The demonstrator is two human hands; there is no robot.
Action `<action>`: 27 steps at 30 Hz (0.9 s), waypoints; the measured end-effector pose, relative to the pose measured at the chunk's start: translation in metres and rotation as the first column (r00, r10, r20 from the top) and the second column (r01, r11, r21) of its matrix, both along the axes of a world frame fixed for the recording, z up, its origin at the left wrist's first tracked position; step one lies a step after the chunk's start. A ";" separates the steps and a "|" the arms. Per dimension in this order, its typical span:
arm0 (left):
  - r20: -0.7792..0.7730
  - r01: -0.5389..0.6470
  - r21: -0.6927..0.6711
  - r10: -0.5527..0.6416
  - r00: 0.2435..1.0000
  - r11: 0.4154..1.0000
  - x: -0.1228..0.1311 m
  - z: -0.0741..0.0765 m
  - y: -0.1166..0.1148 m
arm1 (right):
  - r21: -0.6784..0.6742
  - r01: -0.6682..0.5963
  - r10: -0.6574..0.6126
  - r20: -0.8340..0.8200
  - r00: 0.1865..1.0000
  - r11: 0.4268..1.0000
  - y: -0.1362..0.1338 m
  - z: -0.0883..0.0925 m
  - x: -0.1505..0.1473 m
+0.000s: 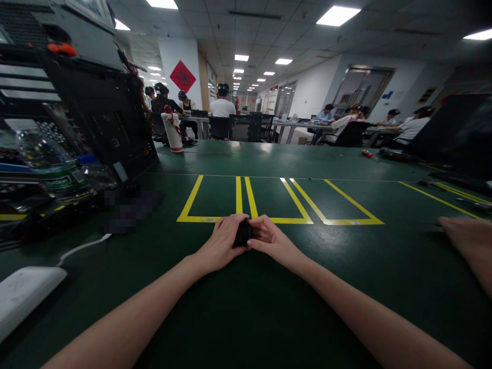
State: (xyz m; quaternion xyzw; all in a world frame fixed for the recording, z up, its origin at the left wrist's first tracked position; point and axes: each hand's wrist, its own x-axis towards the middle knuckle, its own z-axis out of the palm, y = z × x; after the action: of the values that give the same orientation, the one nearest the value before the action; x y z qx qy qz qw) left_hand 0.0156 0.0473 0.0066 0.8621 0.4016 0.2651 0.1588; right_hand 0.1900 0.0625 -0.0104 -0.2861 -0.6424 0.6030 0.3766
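Note:
A small black block-like object [242,233], its exact kind not clear, is between my two hands, just in front of the yellow tape lines. My left hand [225,237] wraps over its left side, fingers over the top and thumb at the near edge. From the right, my right hand [269,237] closes on its other side with fingertips and thumb. Much of the object is hidden behind the fingers. Both hands rest low over the dark green table [246,302].
Yellow tape [240,197] outlines several bays on the table. At left stand an open computer case [100,102], a water bottle [57,169] and a white power strip [31,292]. A white bottle [172,130] stands farther back. Another person's hand [467,243] is at right.

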 end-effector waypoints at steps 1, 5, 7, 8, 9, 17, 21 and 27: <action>-0.001 0.001 0.001 -0.001 1.000 1.000 0.000 0.000 0.000 | -0.004 0.008 -0.009 -0.006 1.000 1.000 0.000 0.000 0.000; 0.004 0.004 0.001 -0.004 1.000 1.000 0.000 -0.004 0.002 | -0.021 0.059 -0.059 -0.001 0.998 0.998 -0.001 -0.001 -0.002; 0.015 -0.007 0.012 0.007 1.000 1.000 0.001 -0.007 0.003 | -0.006 0.083 -0.083 0.015 0.996 0.997 -0.001 -0.001 -0.002; 0.022 -0.015 0.019 0.014 1.000 1.000 0.001 -0.008 0.004 | 0.000 0.094 -0.094 0.028 0.995 0.996 -0.001 0.000 -0.002; 0.028 -0.021 0.023 0.020 0.999 1.000 0.001 -0.008 0.004 | 0.001 0.101 -0.101 0.043 0.994 0.995 -0.001 0.000 -0.002; 0.009 -0.004 0.008 0.004 1.000 1.000 0.000 -0.002 0.001 | -0.004 0.024 -0.024 0.015 1.000 1.000 -0.002 0.001 -0.001; 0.003 -0.003 0.000 0.003 1.000 1.000 0.000 -0.001 0.000 | 0.004 0.070 -0.070 0.015 0.997 0.998 -0.002 0.000 -0.002; -0.001 -0.007 -0.019 0.007 1.000 1.000 0.000 0.000 0.000 | 0.000 0.093 -0.093 0.074 0.993 0.996 -0.002 0.003 -0.001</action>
State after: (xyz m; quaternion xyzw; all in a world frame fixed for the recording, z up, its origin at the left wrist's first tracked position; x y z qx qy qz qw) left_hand 0.0157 0.0475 0.0067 0.8593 0.4073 0.2611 0.1659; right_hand 0.1890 0.0610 -0.0075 -0.3384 -0.6407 0.5750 0.3799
